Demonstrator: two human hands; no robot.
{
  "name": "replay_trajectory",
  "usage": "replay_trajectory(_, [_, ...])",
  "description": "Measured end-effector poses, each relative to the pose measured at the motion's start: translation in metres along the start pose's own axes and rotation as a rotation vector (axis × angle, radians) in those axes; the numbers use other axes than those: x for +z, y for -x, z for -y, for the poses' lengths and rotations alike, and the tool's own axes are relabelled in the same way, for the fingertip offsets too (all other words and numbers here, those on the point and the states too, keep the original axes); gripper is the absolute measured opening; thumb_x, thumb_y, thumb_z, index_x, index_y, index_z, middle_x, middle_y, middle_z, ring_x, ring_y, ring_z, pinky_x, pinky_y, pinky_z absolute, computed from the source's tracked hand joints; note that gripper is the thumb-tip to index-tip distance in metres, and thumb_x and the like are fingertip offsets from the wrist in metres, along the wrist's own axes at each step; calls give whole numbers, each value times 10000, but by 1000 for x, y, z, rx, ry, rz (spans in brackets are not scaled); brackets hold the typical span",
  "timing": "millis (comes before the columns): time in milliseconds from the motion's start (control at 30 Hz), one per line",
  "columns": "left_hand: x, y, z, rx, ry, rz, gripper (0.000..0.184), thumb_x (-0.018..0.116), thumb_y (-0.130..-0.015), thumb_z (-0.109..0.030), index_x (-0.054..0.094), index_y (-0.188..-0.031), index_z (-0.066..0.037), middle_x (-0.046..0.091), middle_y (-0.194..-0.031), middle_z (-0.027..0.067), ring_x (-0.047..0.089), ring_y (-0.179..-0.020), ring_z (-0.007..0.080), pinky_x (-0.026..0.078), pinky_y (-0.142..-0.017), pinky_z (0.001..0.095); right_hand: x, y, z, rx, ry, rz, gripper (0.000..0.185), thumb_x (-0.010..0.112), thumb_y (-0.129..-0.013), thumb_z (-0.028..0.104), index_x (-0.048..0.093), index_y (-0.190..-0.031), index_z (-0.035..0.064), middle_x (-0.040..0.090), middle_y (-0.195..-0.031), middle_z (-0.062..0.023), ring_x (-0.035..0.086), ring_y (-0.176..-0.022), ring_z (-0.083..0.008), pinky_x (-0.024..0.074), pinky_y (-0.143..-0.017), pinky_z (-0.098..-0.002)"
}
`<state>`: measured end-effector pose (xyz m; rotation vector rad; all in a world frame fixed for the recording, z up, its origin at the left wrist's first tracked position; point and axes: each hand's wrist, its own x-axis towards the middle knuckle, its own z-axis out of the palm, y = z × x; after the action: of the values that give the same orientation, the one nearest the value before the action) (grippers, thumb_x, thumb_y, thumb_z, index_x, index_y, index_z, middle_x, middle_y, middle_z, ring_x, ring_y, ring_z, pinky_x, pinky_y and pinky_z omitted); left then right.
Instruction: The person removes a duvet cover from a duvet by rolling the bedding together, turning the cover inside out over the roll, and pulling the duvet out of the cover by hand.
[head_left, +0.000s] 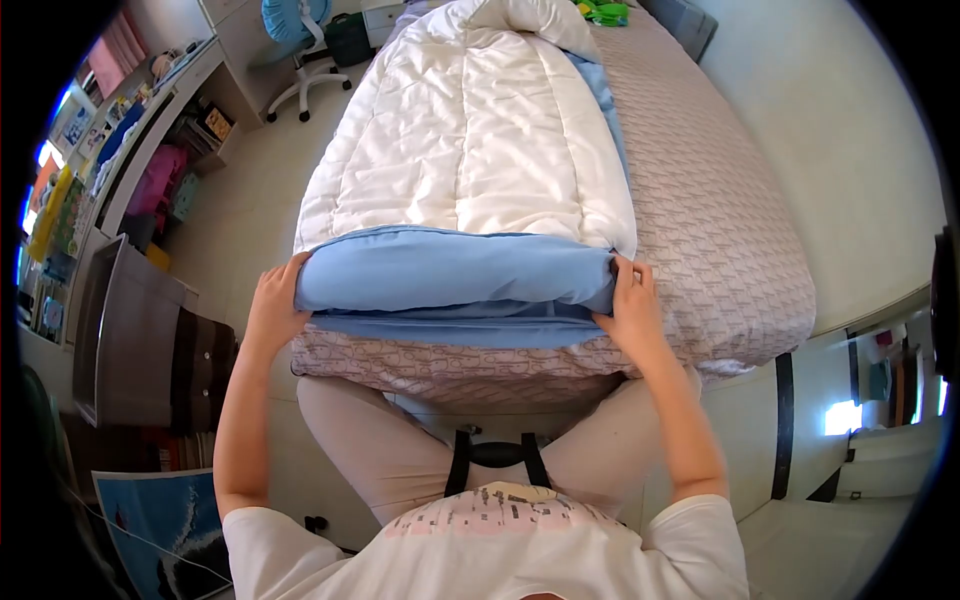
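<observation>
- Closest to the camera is a printed white shirt (pixel 490 555), with trousered legs (pixel 375 440) parted at the bed's near end, likely to bring both arms level with the bedding.
- On the near end of the bed (pixel 720 200), blue cloth (pixel 450 268) lies bunched in a thick band across the near edge of the white quilt (pixel 470 140); more blue shows along the quilt's far right side, suggesting that the cloth runs underneath.
- At the band's left end, the left hand (pixel 275 298) pinches cloth, fingers bent over the top and thumb lower down.
- At its right end, the right hand (pixel 632 300) pinches likewise, fingers curled and slightly apart; its fingertips are partly hidden.
- Gripping opposite ends probably keeps the band straight and its layers together.
- Quilt and cloth lie flat, presumably because the mattress supports their weight.
</observation>
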<state>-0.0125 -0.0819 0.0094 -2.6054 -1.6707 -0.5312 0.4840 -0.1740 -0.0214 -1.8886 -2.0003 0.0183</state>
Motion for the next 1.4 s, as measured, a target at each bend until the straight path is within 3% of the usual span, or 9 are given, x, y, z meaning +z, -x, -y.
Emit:
replay_trajectory(333, [-51,-48,-16,-33,136,-226,549,670,-671,5,617,-1211,-76,687,-1039,240,649,-999,440,522,-876,438,-37,-31,-15,-10,470,441,1022,839,-651,94,300,-1517,164,637,-1288,-87,518,-1223,-351,466,-928,-483])
replay_trajectory(600, [-19,-40,-7,-211,143,112,607,652,-660,9,637,-1261,-74,685,-1097,222,635,-1087,402,482,-953,439,5,27,-59,-15,-130,-52,773,810,-632,104,516,-1346,129,650,-1189,-106,595,-1123,-353,503,-916,-440])
replay_trajectory(667, [-7,-38,-38,103,-202,-210,757,676,-628,39,573,-1355,-144,618,-1272,161,560,-1213,365,402,-1054,448,9,34,-55,26,-183,-79,684,785,-643,80,556,-1288,102,648,-1163,-122,604,-1081,-366,508,-900,-429])
replay_trajectory(800, [5,-34,-77,442,-385,-104,849,678,-567,47,534,-1378,-159,517,-1387,145,483,-1299,333,342,-1110,451,17,22,-63,41,-449,-238,485,711,-671,17,636,-1150,38,639,-1074,-159,628,-981,-364,510,-853,-396])
replay_trajectory(1000, [-25,-61,-28,68,209,-70,568,649,-600,77,654,-1142,-93,696,-1007,127,670,-915,386,522,-861,399,-53,-22,-85,-10,-689,-3,427,674,-677,-36,677,-1102,3,639,-1030,-133,619,-922,-279,477,-862,-353])
replay_trajectory(1100, [-41,-79,-21,231,476,-227,510,626,-600,78,655,-1086,-76,712,-968,184,672,-886,423,540,-787,395,-92,-38,-75,5,-1057,-179,467,663,-677,-61,689,-1132,41,638,-1029,-119,591,-999,-251,459,-912,-355])
replay_trajectory(1233, [8,-79,-36,42,317,33,538,680,-588,-6,657,-1122,-66,709,-926,201,675,-892,424,536,-812,409,-24,-47,-100,59,-164,-266,548,641,-663,-93,686,-1157,141,665,-1112,-76,543,-1133,-257,402,-1025,-387])
replay_trajectory(1367, [11,-78,-111,-32,-130,62,826,698,-611,-60,510,-1404,-198,645,-1188,164,604,-1156,365,417,-1037,452,32,-23,-103,19,-116,-323,541,636,-662,-84,676,-1161,122,683,-1134,-78,555,-1139,-267,370,-1058,-405])
replay_trajectory(1400, [14,-77,-123,176,-169,35,881,717,-612,-68,462,-1443,-209,596,-1266,156,557,-1221,352,376,-1072,463,27,-22,-100,45,-195,-318,523,644,-668,-70,675,-1157,111,689,-1122,-91,570,-1125,-267,387,-1038,-387])
